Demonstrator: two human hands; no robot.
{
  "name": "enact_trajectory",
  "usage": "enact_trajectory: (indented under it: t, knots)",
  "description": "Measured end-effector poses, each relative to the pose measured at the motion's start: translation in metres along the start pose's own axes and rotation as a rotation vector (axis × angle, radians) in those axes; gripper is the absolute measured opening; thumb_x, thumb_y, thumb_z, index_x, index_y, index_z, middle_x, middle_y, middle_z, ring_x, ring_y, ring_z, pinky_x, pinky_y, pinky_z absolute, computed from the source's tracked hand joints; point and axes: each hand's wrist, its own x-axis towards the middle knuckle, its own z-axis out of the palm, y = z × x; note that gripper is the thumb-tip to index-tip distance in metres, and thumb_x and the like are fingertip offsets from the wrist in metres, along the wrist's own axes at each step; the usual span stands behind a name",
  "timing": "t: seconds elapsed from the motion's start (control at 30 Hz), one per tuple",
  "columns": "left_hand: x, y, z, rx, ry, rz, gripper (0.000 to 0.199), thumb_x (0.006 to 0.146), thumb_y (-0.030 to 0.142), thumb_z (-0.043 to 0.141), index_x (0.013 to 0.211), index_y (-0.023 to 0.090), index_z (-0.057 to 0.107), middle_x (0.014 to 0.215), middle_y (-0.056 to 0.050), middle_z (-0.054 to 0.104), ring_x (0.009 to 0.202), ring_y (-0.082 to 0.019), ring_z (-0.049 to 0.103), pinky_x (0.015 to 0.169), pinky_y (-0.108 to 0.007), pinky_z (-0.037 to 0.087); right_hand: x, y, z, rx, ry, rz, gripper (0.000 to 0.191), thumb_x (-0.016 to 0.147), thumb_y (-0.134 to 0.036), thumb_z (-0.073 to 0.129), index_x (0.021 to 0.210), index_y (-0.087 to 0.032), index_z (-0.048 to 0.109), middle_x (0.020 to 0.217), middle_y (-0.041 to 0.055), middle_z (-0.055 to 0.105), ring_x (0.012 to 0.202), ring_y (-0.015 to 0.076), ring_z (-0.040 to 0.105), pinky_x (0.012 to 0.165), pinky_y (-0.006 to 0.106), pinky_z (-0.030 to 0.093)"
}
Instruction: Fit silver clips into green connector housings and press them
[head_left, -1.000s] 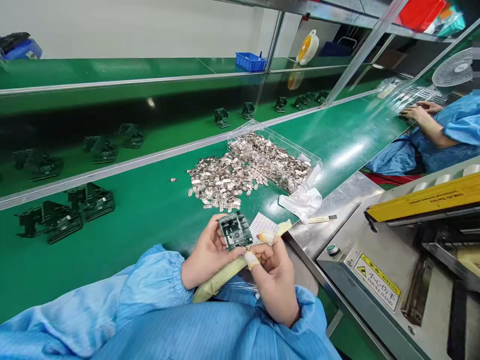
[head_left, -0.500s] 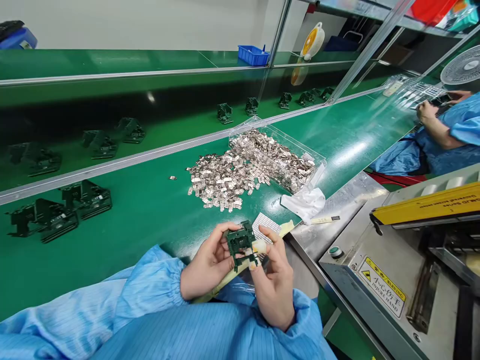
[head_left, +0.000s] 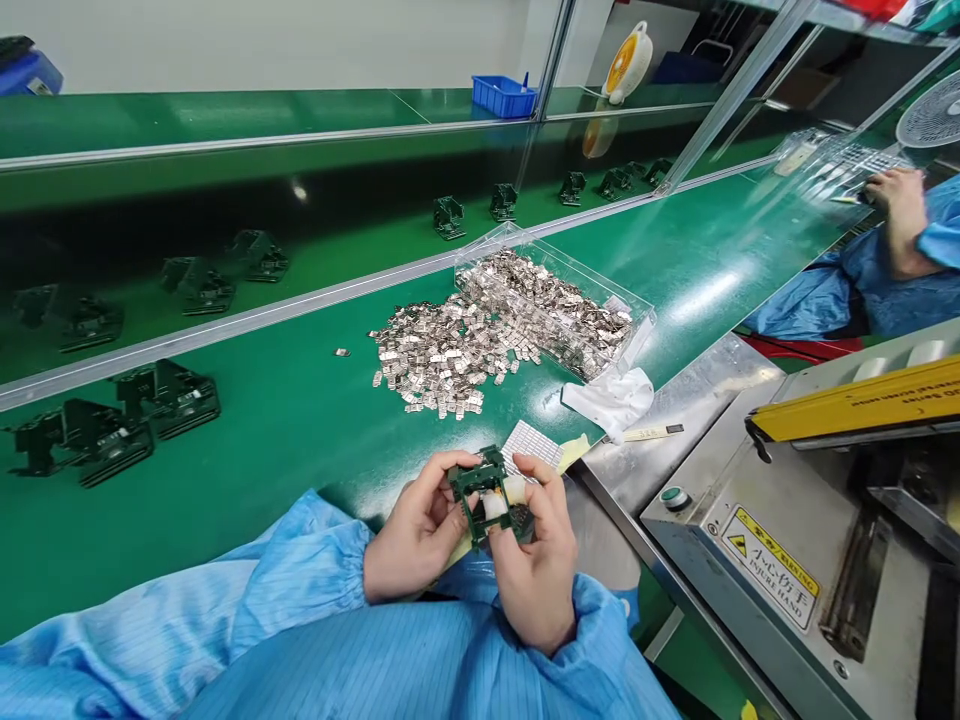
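A dark green plastic frame (head_left: 489,478) with openings through it is held between both hands, low over the front edge of the bench. My left hand (head_left: 415,530) grips its left side, fingers on top and thumb near the opening. On its right side, my right hand (head_left: 534,565) holds it between thumb and fingers, with white finger covers on some fingertips. Just behind the frame lies a white gridded sheet (head_left: 531,445) on a yellowish strip (head_left: 574,453). Beyond is a heap of small silvery metal pieces (head_left: 435,360), spilling from a clear plastic box (head_left: 634,345).
More green frames (head_left: 109,440) stand at the bench's left. A white glove (head_left: 611,402) and a cutter knife (head_left: 654,433) lie near the metal ledge. At right stands a machine with a hand-injury warning label (head_left: 772,567). A co-worker's hand (head_left: 904,215) is at far right.
The green frame has turned in my hands, so its opening faces me more. My right thumb and fingers have shifted left on it. The co-worker's hand has risen.
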Motion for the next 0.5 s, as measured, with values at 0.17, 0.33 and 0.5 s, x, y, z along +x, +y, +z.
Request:
enact_trajectory:
  t: [0.17,0.33,0.5]
  knots:
    - [-0.0009,0.0014,0.0017,0.007,0.027,-0.053,0.023,0.094,0.027,0.056,0.116,0.024,0.050,0.090,-0.001,0.058,0.075,-0.012,0.056,0.068,-0.021,0.051,-0.0004,-0.0035,0.0034,0.239,-0.049,0.174,0.010,0.085,-0.021,0.061,0.095,-0.023,0.059,0.086,0.0023,0.063,0.077,0.0174,0.062,0.068,0.028,0.053]
    - [-0.0036,0.0053,0.0029,0.041,0.026,-0.096,0.023,0.093,0.031,0.056,0.113,0.021,0.051,0.081,0.000,0.057,0.068,-0.012,0.053,0.061,-0.020,0.049,0.0035,-0.0094,0.0067,0.491,-0.040,0.306,0.015,0.079,-0.023,0.070,0.087,-0.021,0.058,0.077,0.0006,0.065,0.066,0.0141,0.061,0.063,0.024,0.053]
    - [-0.0072,0.0090,0.0058,0.030,0.019,-0.130,0.025,0.091,0.032,0.058,0.112,0.020,0.052,0.084,-0.002,0.058,0.068,-0.012,0.055,0.062,-0.022,0.050,0.0015,-0.0082,0.0070,0.561,0.028,0.309,0.016,0.076,-0.023,0.072,0.077,-0.020,0.056,0.072,-0.0006,0.061,0.064,0.0121,0.057,0.059,0.021,0.050]
